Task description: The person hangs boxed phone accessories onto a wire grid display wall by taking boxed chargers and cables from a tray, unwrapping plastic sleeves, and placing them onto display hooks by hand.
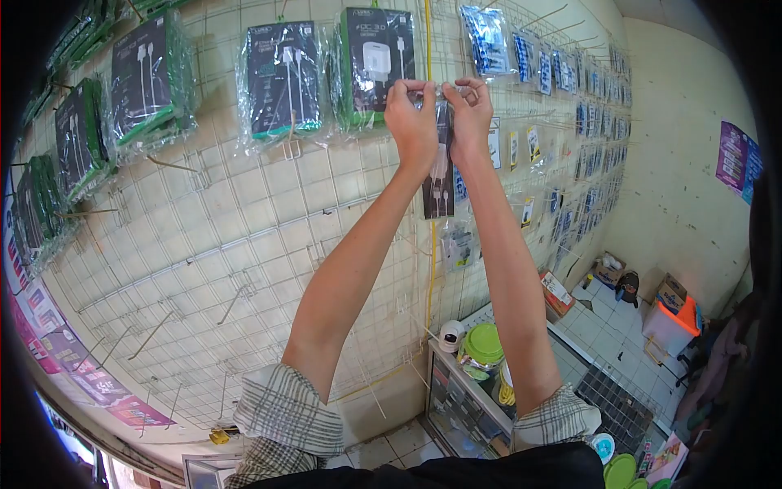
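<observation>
A left hand point(413, 126) pinches thumb and fingertips together on the top end of a slim black package point(440, 181), while the right hand point(472, 122) does the same from the other side, its fingertips nearly meeting those of the left. The package, printed with a white cable, hangs upright between the two wrists, in front of a wire grid point(269, 236) mounted on a pale wall. Both arms reach upward from below the package, with plaid sleeves point(292, 407) bunched near the elbows. Just left of the package and a little higher hangs a plastic-wrapped charger box point(376, 61) marked "QC 3.0"; farther left of it hangs a dark cable box point(283, 81), also in clear wrap. To the upper right of the package, blue-and-white packets point(487, 42) hang from long hooks, with more rows receding beyond them. A yellow cord point(431, 277) runs down the wall behind the package. Well below it, a glass-fronted counter point(460, 405) bears a rounded white device point(450, 335) and a jar with a green lid point(484, 343). Far to the package's lower right, a bin with an orange lid point(678, 319) stands on the tiled floor.
</observation>
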{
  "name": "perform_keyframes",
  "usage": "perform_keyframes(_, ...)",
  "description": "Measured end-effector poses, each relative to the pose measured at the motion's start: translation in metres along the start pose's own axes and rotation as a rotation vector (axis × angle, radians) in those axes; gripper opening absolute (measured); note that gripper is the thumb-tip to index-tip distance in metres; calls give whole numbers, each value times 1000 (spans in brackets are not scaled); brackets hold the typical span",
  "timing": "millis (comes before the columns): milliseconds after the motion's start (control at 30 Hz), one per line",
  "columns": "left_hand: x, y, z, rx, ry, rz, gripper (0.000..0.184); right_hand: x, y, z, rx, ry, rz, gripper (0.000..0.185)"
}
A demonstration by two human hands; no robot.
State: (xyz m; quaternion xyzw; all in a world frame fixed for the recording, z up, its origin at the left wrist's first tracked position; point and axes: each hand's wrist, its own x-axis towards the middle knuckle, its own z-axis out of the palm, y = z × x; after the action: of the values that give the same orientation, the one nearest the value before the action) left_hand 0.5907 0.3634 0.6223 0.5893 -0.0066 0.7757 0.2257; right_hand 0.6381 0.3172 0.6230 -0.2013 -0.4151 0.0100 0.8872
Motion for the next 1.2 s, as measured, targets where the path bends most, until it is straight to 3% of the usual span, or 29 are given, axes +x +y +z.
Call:
perform_keyframes(133,-3,-11,-10,146,-39,-17,15,-2,20,-1,-64,-13,50,16)
perform_keyframes(233,-14,-13,-21,174,-106,85,16,-1,47,-8,-118,-42,41,10)
perform_keyframes(300,-24,-12,-28,272,-252,146,15,3,64,-10,-72,-125,-15,8)
perform_keyframes(367,-37,-19,-34,351,-272,157,21,5,76,-15,-153,-151,-75,9)
perform_keyframes(433,-50,-23,-41,514,-223,372,34,1,79,-17,-238,-175,-138,11)
perform_keyframes(500,-61,-23,-50,544,-251,385,44,-8,82,-22,-279,-171,-178,16)
perform_keyframes(600,-71,-25,-56,624,-271,356,50,-31,68,-21,-354,-169,-211,25)
perform_keyframes(633,-73,-30,-58,536,-341,228,54,-31,71,-25,-355,-166,-209,25)
perform_keyframes(667,-75,-35,-59,446,-410,101,60,-30,75,-28,-484,-212,-309,29)
perform_keyframes(700,-75,-38,-60,443,-414,100,60,-29,77,-31,-614,-259,-410,33)
perform_keyframes(1033,-70,-73,-69,407,-442,105,74,-36,107,-39,-696,-341,-349,55)
perform_keyframes(1200,-76,-71,-75,416,-530,-86,76,-43,108,-46,-714,-375,-344,56)
